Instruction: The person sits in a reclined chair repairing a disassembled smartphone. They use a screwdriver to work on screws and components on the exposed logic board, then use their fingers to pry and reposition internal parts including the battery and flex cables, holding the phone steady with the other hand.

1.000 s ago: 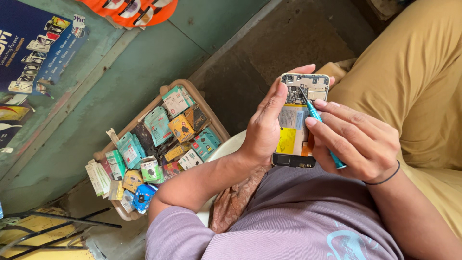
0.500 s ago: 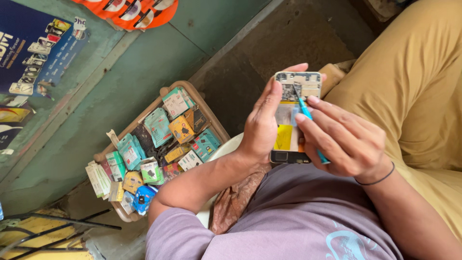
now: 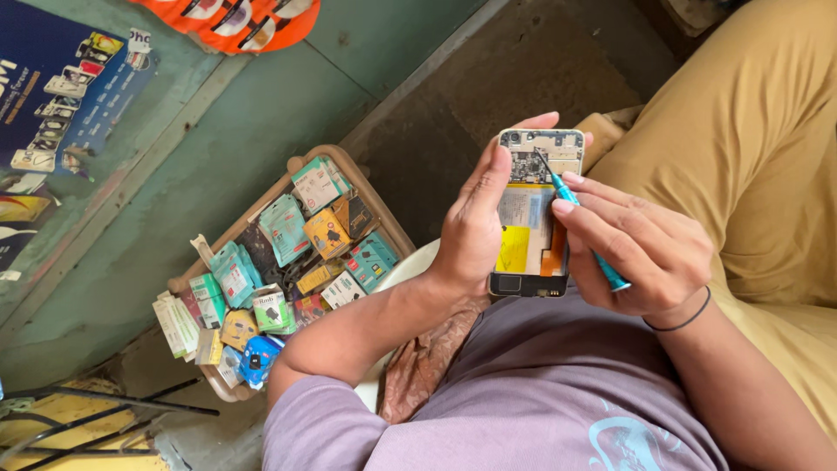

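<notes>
Left hand (image 3: 475,231) wrapped around an opened phone (image 3: 532,214), held up over the lap. Right hand (image 3: 641,249) pinched shut on a thin blue screwdriver (image 3: 580,222), tip down in the top corner. Back cover already off, yellow battery showing. Screws likely not all out yet. Tray of small boxes (image 3: 288,262) off to the left.

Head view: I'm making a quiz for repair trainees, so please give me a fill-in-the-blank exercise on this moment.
1. The left hand holds an opened smartphone with its back cover ____.
2. The right hand grips a ____ precision screwdriver, tip on the circuit board near the phone's top.
3. Small boxed parts fill a ____ tray on the floor.
4. A black band circles the ____ wrist.

Missing words: removed; blue; tan; right
</notes>
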{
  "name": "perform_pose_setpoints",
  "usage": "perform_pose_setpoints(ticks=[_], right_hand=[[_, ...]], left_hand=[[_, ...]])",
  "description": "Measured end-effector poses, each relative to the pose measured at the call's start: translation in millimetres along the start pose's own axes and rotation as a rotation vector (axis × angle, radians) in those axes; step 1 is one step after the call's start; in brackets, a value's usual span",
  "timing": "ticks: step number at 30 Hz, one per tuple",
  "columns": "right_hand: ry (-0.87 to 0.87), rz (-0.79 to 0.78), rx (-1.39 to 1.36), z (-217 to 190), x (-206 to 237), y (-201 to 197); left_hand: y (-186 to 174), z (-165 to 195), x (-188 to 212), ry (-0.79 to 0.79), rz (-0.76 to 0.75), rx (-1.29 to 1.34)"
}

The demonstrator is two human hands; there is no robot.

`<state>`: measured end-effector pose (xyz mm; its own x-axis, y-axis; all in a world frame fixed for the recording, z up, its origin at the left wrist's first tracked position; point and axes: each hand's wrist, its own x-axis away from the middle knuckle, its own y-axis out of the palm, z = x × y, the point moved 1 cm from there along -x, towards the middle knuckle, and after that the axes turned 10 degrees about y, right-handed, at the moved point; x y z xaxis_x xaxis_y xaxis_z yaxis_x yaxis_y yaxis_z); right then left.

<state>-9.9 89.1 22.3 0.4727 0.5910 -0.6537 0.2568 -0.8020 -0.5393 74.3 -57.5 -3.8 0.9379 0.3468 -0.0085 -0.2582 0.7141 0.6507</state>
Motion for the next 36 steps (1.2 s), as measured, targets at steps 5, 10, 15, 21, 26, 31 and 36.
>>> perform_pose_setpoints(ticks=[5,10,15,21,26,31,36], right_hand=[[-0.009,0.001,0.006,-2,-2,0],[-0.01,-0.003,0.022,-4,-4,0],[0.001,-0.012,0.013,-3,-1,0],[0.015,-0.016,0.016,-3,-1,8],[-0.004,0.02,0.01,-1,-1,9],[-0.031,0.001,0.007,8,3,22],[-0.024,-0.013,0.002,11,2,25]], left_hand=[[1,2,1,0.002,0.005,-0.004],[2,2,0,-0.004,0.006,0.008],[1,1,2,-0.003,0.003,-0.001],[-9,-3,-5,-0.019,0.026,-0.012],[-15,-6,-6,-0.01,0.022,0.005],[-22,-10,-7,-0.017,0.036,0.019],[-23,-9,-6,-0.015,0.077,0.031]])
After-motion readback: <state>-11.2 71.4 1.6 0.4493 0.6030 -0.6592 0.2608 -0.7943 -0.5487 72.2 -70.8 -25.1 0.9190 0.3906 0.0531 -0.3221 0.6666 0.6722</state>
